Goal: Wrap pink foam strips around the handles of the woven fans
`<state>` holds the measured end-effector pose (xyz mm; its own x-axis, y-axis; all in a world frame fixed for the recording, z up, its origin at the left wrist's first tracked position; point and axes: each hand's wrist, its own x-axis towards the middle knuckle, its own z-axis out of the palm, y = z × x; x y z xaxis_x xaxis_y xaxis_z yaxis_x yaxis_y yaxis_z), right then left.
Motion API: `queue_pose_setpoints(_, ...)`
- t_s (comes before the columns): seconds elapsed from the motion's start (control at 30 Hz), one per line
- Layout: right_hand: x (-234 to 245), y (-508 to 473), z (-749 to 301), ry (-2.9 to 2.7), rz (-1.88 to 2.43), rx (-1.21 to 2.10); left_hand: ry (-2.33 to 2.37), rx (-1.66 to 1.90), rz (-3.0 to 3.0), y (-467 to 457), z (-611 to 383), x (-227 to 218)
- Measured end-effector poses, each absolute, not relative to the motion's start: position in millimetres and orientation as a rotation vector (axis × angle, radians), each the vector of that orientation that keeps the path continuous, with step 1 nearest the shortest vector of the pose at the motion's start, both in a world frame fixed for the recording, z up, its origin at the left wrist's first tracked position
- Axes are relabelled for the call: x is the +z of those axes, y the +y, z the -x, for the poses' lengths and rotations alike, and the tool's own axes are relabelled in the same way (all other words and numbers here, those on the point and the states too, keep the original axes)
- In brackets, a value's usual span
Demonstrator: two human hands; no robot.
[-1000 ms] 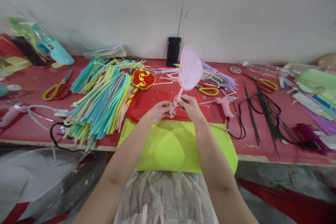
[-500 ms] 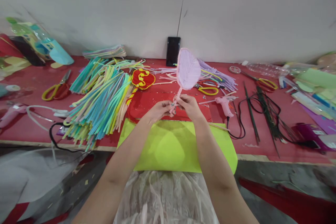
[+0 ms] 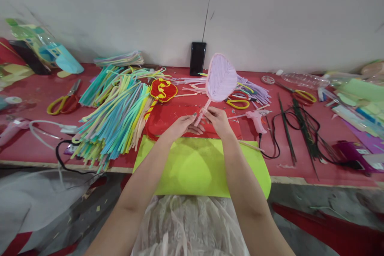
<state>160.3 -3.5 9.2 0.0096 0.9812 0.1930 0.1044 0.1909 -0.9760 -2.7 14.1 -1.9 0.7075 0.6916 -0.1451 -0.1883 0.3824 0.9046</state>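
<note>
A hand fan [image 3: 221, 78] made of lilac pipe cleaners, edged in pink, stands tilted above the table with its pink wrapped handle [image 3: 201, 117] pointing down towards me. My right hand [image 3: 218, 120] pinches the upper part of that handle between thumb and fingers. Around the handle's lower end, my left hand [image 3: 183, 125] has its thumb and fingers apart; whether they touch it I cannot tell. Beneath both hands lies a red board [image 3: 171, 122]. To the left rests a finished-looking red fan [image 3: 163, 91] with yellow trim and a striped handle.
Pastel pipe cleaners [image 3: 111, 120] are heaped at left, lilac ones [image 3: 253, 88] behind the fan. A pink glue gun [image 3: 257, 121] with a black cord lies right, near dark green wires [image 3: 304, 128]. Scissors [image 3: 64, 100] lie left. A phone [image 3: 198, 59] leans on the wall. Yellow-green cloth [image 3: 195, 168] covers the front edge.
The lilac fan has shifted slightly right and turned, its face showing wider. My left hand's fingers have opened from their pinch on the handle. The right hand still holds it.
</note>
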Motion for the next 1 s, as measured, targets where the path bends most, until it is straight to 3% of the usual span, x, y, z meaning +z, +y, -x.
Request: queue_pose_setpoints(1.0, 3.0, 1.2, -156.5, -1.405, 1.190, 0.913, 0.705, 0.691, -1.252, 12.5, 0.6, 5.9)
